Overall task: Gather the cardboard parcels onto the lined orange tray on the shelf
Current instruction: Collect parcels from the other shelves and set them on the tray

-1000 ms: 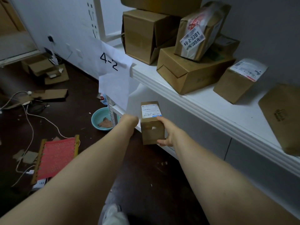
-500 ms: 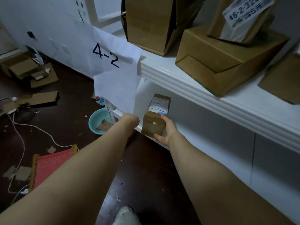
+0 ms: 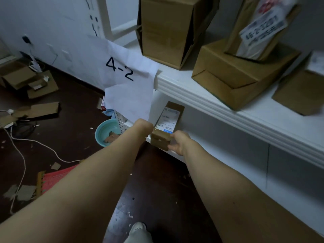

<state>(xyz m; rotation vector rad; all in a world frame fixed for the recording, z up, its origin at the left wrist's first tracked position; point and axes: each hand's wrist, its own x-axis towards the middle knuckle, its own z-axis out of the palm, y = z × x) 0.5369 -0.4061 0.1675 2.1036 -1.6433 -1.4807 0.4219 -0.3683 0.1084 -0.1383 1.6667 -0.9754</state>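
A small brown cardboard parcel [image 3: 165,128] with a white shipping label is tilted into the opening under the white upper shelf [image 3: 201,97]. My right hand [image 3: 178,142] grips its near right corner. My left hand [image 3: 142,127] is at the parcel's left side; only the wrist and back of the hand show, its fingers hidden. Several other cardboard parcels stand on the upper shelf, among them a tall box [image 3: 168,30], a flat box [image 3: 238,76] and a labelled parcel [image 3: 259,30] on top of it. No orange tray is in view.
A white sheet marked "4-2" [image 3: 128,85] hangs from the shelf's left end. On the dark floor lie a teal bowl [image 3: 107,134], a red mat [image 3: 56,178], white cables [image 3: 22,155] and flattened cardboard [image 3: 35,111]. My white shoe [image 3: 138,230] shows at the bottom.
Both hands have pushed the small parcel away from me and tipped it under the upper shelf. The view has dropped and moved closer to the shelf.
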